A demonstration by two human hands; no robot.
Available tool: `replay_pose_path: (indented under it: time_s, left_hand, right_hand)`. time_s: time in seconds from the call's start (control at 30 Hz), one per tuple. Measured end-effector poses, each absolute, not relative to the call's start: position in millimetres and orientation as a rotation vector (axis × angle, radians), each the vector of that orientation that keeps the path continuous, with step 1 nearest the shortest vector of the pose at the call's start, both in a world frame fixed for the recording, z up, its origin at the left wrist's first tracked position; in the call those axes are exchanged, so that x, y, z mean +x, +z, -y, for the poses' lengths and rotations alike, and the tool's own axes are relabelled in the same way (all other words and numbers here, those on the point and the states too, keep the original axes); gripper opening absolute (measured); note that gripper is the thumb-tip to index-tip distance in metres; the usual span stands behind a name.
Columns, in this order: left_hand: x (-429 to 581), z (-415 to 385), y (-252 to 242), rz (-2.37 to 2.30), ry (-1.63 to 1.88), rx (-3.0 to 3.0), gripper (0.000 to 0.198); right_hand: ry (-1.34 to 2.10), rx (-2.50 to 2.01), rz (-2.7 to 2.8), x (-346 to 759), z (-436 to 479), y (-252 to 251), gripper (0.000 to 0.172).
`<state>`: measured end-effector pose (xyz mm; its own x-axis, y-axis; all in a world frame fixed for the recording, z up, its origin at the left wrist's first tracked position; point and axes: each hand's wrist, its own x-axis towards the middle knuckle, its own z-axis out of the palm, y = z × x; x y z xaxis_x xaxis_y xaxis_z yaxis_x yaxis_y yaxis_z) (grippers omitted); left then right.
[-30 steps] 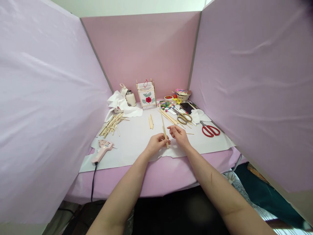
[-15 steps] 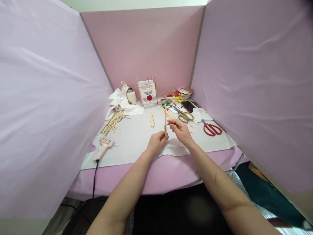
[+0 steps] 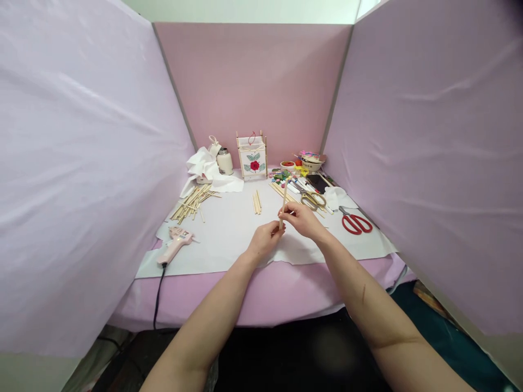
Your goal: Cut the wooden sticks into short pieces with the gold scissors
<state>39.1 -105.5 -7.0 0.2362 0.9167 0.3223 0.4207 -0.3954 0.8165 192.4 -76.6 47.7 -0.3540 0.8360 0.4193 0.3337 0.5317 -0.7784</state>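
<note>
1. The left hand (image 3: pixel 265 239) is curled, its fingers closed against the lower end of a thin, smooth, pale wooden stick (image 3: pixel 283 204).
2. The right hand (image 3: pixel 300 220) grasps the same stick from the other side, pinching it near the bottom between thumb and fingers. The stick stands tilted slightly between the hands, its upper end pointing away from the person.
3. Just beyond the right hand lie gold-toned metal scissors (image 3: pixel 314 200) with looped handles, and further right sit red-handled steel scissors (image 3: pixel 354 224).
4. Straight ahead of the hands, a small stack of short wooden sticks (image 3: pixel 257 202) rests on a sheet of torn-edged white paper (image 3: pixel 220 245).
5. Further left of the left hand lies a loose, spiky heap of wooden sticks (image 3: pixel 191 204), and nearer that hand a pale pink plastic glue gun (image 3: pixel 175 243) lies on its side.
6. Well beyond the hands stands a square wooden-framed paper lantern (image 3: pixel 252 156) with a red flower and green leaves.
</note>
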Motion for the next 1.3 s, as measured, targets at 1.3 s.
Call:
replay_pose_path:
  time_s: [1.3]
  left_hand:
    - [43.3,106.6,-4.5,-1.442,1.481,1.769,0.020]
  right_hand:
    - [0.139,-2.139,2.178,268.0,-63.8,18.7,0.027]
